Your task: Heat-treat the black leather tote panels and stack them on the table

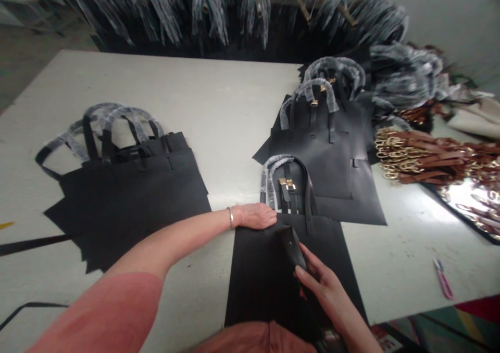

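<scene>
A black leather bag panel lies flat before me, with handles partly wrapped in clear plastic and gold-coloured hardware inside their loop. On its top edge, at the base of the wrapped handle, is my left hand, fingers closed together; the fingertips are partly hidden. My right hand is wrapped around a long black object with a broad, flat end over the panel. Its lower part runs down past my wrist, and its exact kind is unclear.
Stacked black bag panels lie left and ahead right. Brown straps with gold-coloured clips are heaped at the right. Pink-handled snips rest on the white table. Plastic-wrapped handles hang behind it.
</scene>
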A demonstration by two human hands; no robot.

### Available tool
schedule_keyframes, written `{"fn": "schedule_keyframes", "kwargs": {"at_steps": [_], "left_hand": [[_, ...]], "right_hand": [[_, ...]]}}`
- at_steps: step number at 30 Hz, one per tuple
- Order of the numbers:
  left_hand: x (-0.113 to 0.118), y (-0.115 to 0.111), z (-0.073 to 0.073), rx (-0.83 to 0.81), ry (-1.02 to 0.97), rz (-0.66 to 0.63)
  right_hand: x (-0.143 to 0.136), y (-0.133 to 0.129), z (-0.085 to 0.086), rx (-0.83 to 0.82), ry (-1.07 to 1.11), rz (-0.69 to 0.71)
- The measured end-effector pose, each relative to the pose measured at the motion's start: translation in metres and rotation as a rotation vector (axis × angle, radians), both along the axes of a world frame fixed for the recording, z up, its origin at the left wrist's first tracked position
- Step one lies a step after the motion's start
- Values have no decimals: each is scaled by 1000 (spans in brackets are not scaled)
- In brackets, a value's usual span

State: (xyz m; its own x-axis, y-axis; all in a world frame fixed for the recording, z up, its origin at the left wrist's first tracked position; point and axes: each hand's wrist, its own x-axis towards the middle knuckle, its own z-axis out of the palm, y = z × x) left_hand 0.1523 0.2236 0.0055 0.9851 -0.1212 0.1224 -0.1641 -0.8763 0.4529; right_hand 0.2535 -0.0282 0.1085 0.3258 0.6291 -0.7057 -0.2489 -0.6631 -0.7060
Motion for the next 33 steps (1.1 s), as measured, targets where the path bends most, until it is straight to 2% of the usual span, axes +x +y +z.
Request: {"fn": "schedule_keyframes", "kwargs": {"at_steps": [5,8,10,14,17,19,25,29,33], "left_hand": [[-9,-5,-2,-15,-15,411],[-33,-21,1,-122,-123,697],[-53,-40,1,-202,-206,816],[-84,-82,-9,-158,-259,739],[-90,-98,-17,-89,-292,706],[-88,-100,-19,-59,-294,699],[-88,-99,-22,97,-261,645],[-89,-102,-22,168,-219,595],[-90,-102,-18,201,-243,549]], "right_hand": [[0,0,0,9,-20,27],[1,4,-3,18,-18,92],[1,11,-5,11,8,127],[0,36,-8,-14,81,163],[-1,54,-8,-15,88,165],[-2,58,-7,-19,65,156],[-1,48,0,-96,85,185],[-3,68,-1,-57,1,157],[-1,83,2,26,-157,51]]}}
